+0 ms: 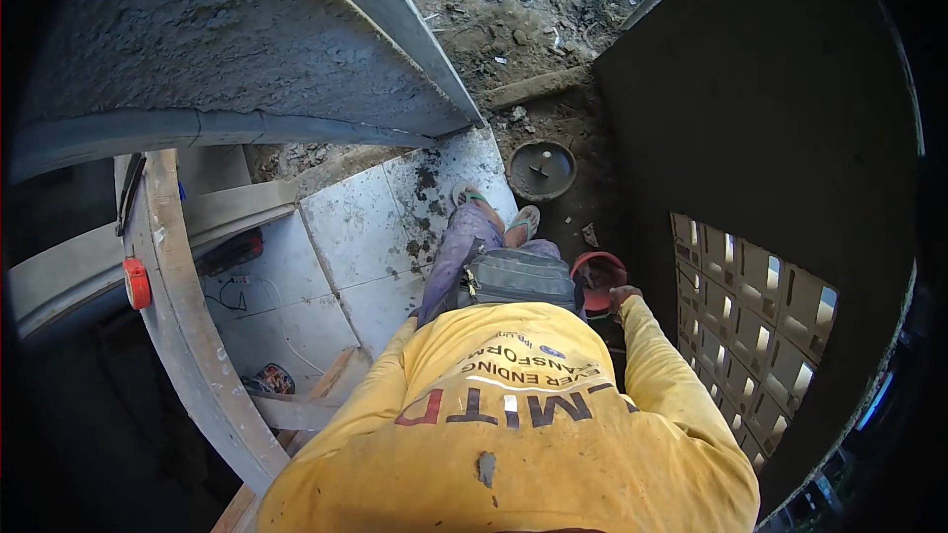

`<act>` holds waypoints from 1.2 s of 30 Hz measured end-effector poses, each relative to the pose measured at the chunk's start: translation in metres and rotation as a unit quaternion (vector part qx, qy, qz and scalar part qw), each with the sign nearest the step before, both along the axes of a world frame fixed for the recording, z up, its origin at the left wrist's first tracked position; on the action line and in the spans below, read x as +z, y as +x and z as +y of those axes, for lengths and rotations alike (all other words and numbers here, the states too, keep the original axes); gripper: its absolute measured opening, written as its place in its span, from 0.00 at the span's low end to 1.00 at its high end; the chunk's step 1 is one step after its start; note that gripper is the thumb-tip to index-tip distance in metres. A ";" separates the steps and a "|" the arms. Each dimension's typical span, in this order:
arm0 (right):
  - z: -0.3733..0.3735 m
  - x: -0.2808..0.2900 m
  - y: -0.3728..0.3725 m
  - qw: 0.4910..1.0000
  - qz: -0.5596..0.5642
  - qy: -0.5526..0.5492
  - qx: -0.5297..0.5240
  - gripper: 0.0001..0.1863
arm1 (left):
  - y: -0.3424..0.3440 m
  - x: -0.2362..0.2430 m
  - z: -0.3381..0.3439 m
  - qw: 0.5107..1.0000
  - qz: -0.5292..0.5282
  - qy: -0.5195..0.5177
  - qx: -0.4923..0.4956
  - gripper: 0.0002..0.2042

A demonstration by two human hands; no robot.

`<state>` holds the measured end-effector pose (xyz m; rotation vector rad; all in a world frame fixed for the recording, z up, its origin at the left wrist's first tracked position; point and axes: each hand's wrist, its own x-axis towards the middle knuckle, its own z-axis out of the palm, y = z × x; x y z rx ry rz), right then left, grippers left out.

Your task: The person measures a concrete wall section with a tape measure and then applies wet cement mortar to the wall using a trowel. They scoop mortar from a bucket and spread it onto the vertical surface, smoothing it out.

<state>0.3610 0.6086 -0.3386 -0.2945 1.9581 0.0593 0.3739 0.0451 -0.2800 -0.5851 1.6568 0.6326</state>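
Note:
My right hand (622, 298) hangs by my right hip with curled fingers at the rim of a red bucket (592, 276); whether it grips the bucket or something hidden is unclear. My left hand is hidden behind my body, with only that yellow sleeve showing. A dark bag (518, 284) sits at my waist above my sandalled feet. A round basin (541, 178) with an upright fitting lies just beyond them.
White tiles (346, 227) lie at left, beside wooden beams (173, 296) with a red tape measure (136, 282). A dark wall (750, 109) with perforated blocks (750, 326) rises at right. Rough ground with debris (523, 30) and a plank (533, 89) lies ahead.

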 end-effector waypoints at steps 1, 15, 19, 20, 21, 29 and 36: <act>0.010 -0.014 0.018 0.999 -0.024 -0.019 0.034 0.11 | -0.019 -0.004 0.005 0.999 0.034 0.012 -0.018 0.29; -0.055 -0.005 -0.211 0.727 0.064 -0.217 -0.648 0.14 | -0.204 -0.075 0.111 0.900 0.302 0.109 0.294 0.23; -0.046 -0.055 -0.270 0.785 0.004 -0.211 -0.583 0.16 | -0.193 -0.071 0.171 0.922 0.378 0.009 0.077 0.31; -0.046 -0.072 -0.284 0.802 -0.011 -0.207 -0.560 0.16 | -0.177 -0.081 0.184 0.928 0.365 -0.018 0.065 0.32; -0.046 -0.093 -0.296 0.820 -0.028 -0.205 -0.534 0.16 | -0.161 -0.092 0.195 0.934 0.351 -0.048 0.054 0.34; -0.051 -0.349 -0.378 0.968 0.023 -0.035 -0.247 0.28 | -0.130 -0.117 0.302 0.886 0.361 -0.187 0.223 0.38; -0.114 -0.404 -0.381 0.996 -0.064 -0.064 -0.006 0.23 | -0.094 -0.101 0.370 0.890 0.294 -0.269 0.223 0.36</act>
